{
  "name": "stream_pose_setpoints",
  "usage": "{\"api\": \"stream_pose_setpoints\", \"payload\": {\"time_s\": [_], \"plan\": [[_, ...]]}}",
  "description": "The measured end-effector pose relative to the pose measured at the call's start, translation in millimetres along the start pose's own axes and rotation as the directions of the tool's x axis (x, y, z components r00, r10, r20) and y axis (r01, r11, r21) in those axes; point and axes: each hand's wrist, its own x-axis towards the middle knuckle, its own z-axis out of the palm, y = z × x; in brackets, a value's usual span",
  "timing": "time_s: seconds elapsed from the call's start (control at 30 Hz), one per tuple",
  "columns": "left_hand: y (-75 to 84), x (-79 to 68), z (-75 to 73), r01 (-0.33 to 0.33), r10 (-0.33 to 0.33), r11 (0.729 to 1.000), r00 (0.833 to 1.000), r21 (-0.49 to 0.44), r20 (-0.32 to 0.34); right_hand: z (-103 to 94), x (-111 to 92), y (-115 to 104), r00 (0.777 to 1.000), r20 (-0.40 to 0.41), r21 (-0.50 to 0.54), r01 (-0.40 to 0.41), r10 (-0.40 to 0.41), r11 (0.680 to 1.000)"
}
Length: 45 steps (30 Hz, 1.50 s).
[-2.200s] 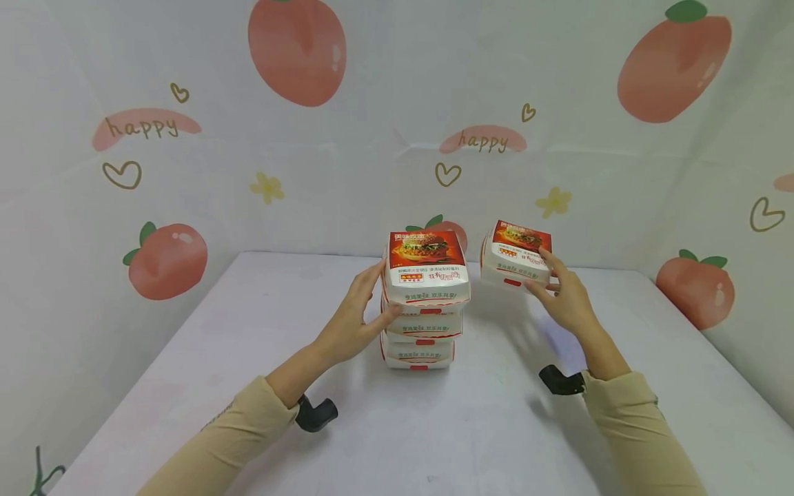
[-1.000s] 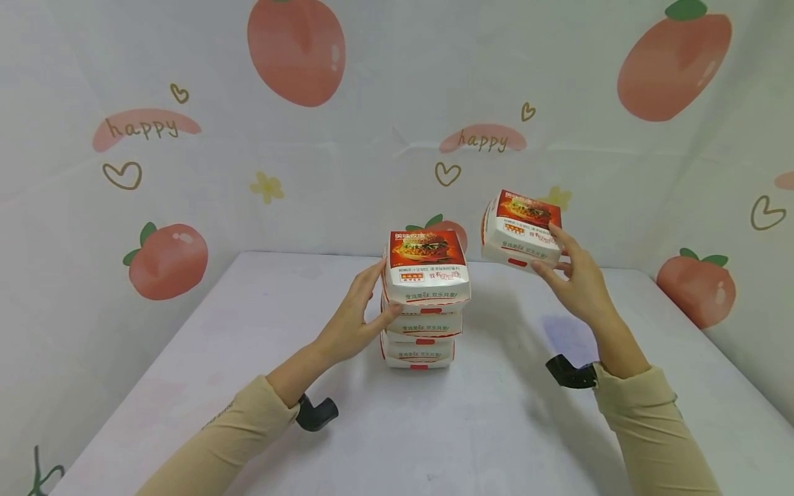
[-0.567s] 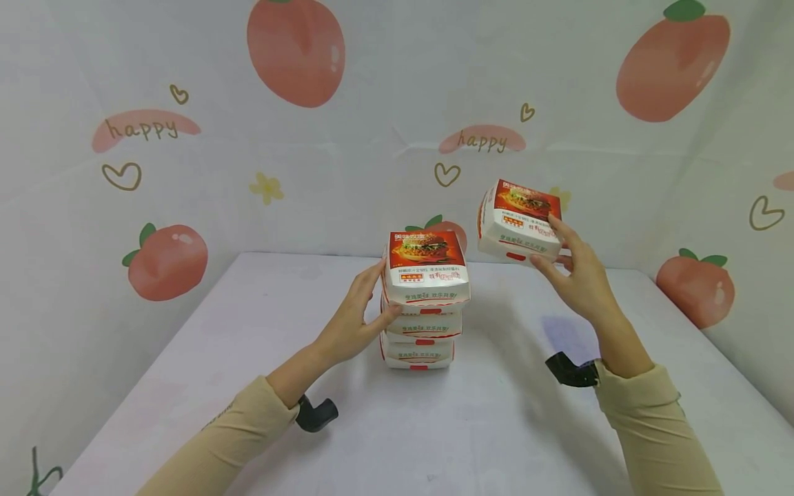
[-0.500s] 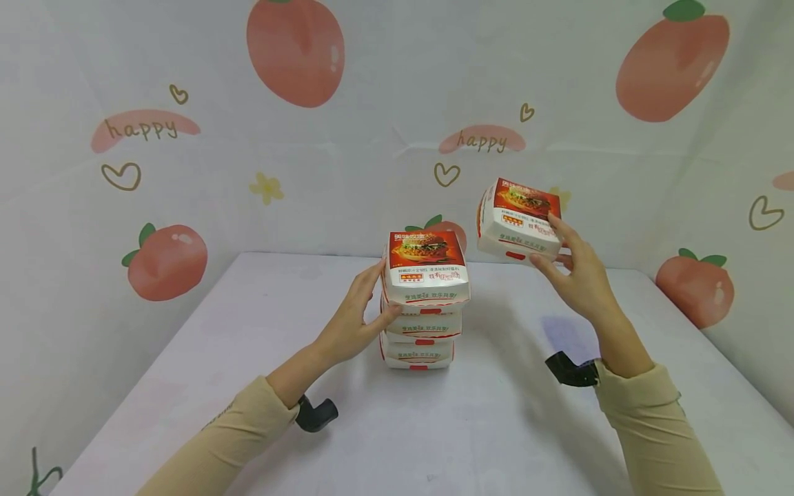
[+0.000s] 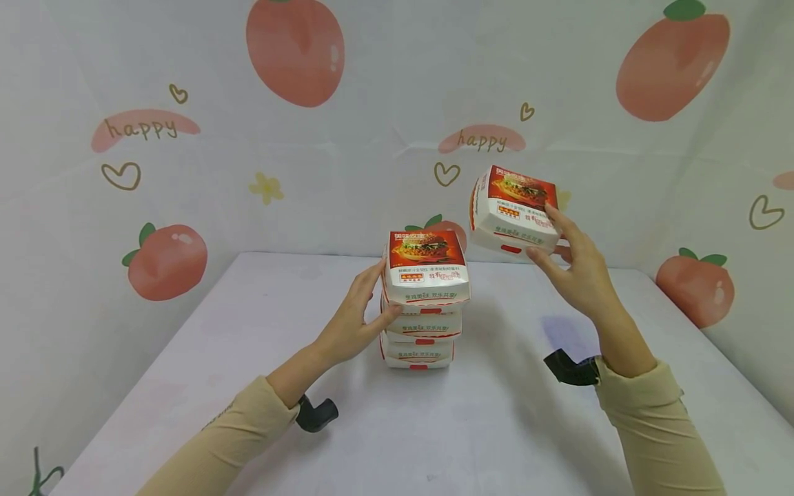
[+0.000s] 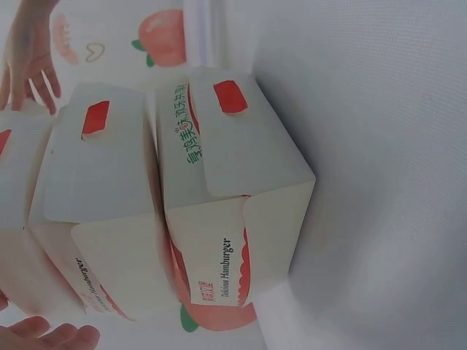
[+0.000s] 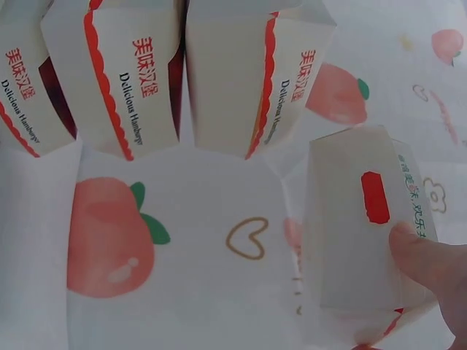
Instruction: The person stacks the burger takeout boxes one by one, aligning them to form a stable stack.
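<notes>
Three white and red paper hamburger boxes stand stacked mid-table: a top box point(image 5: 428, 275), a middle box point(image 5: 434, 326) and a bottom box point(image 5: 418, 354). My left hand point(image 5: 347, 327) steadies the top box, fingers along its left side and thumb at the front corner. Up in the air, right of and higher than the stack, is another hamburger box point(image 5: 516, 213), slightly tilted. My right hand point(image 5: 577, 272) grips it by its right side. In the right wrist view, the thumb point(image 7: 423, 255) presses the front of this held box point(image 7: 354, 233).
A white cloth-covered table point(image 5: 298, 441) lies beneath. Behind it hangs a pale backdrop point(image 5: 384, 89) printed with peaches and hearts. Dark wrist mounts point(image 5: 318, 415) show at both sleeves.
My right hand has raised its hamburger box from close over the table to above the stack's height, drifting slightly left lately. The left hand and the stack stay in place.
</notes>
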Motion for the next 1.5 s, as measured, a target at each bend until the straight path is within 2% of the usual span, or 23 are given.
{"api": "stream_pose_setpoints", "payload": {"time_s": [0.87,1.5], "plan": [[0.7,0.0,-0.8,-0.011,0.011,1.000,1.000,0.000,0.000,8.7,2.5,-29.8,0.990,-0.014,0.001,0.138,-0.138,0.990],[2.7,0.1,-1.9,-0.001,0.001,1.000,1.000,-0.002,0.009,21.9,3.3,-46.3,0.983,0.048,0.024,0.174,-0.175,0.984]]}}
